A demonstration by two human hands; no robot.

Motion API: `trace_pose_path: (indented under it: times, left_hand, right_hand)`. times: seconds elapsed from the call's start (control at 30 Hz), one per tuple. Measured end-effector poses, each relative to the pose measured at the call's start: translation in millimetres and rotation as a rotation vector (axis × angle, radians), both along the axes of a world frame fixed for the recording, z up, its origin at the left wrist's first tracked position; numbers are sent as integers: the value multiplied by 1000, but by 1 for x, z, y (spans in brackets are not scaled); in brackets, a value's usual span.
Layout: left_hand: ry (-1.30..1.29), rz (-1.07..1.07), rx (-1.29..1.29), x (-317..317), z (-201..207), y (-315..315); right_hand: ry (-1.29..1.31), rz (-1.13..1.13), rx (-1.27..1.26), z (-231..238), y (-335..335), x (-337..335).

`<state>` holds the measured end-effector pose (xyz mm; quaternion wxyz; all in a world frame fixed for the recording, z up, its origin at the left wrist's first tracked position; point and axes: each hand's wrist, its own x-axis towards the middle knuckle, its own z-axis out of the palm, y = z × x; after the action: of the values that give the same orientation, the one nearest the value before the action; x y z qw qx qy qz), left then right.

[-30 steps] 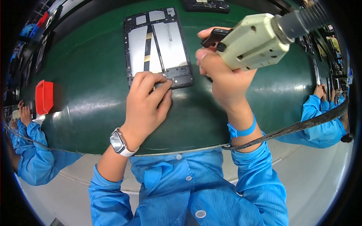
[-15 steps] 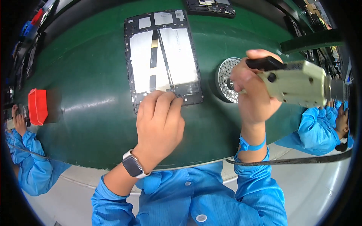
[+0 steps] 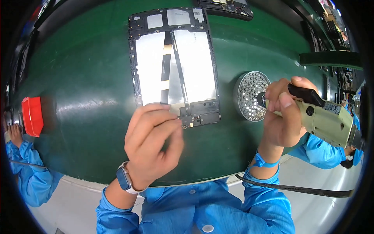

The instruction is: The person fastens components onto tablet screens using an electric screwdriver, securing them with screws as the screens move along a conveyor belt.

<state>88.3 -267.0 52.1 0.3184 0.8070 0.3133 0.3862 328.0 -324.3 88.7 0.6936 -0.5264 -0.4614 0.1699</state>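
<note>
An opened tablet (image 3: 194, 78), black-framed with pale panels and dark ribbon cables, lies on the green table in front of me. At its lower left corner, my left hand (image 3: 154, 140) has its fingers bent over the edge. Thumb and forefinger meet there; anything small between them is hidden. My right hand (image 3: 286, 113) is wrapped round a pale green electric screwdriver (image 3: 327, 123) with a black lever. Its nose reaches over a round metal dish (image 3: 236, 95) with many small bright spots, probably screws in holes; the tip is hard to make out.
Another dark opened device (image 3: 230, 8) lies at the far edge. A red bin (image 3: 32, 116) stands at the left, near a co-worker's hand (image 3: 15, 136). A black cable (image 3: 296, 190) crosses by my right forearm. A dark green bar (image 3: 329, 59) juts in at the right.
The screwdriver's nose has come into view at the dish as my right hand moved lower and right. My left fingers have shifted left along the tablet's lower edge and curled more. The view has shifted slightly.
</note>
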Motion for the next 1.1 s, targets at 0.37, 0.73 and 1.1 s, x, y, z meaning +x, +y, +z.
trace_pose_path:
  times: [0.37, 0.73, 1.1]
  left_hand:
    - [248, 51, 323, -1, -19, -3]
    - [351, 55, 657, -11, -41, -3]
    - [457, 165, 660, -53, -18, 11]
  right_hand:
    - [-20, -63, -57, -17, -20, -7]
    - [127, -34, -64, -53, -46, 16]
    - [115, -15, -72, -40, -45, 20]
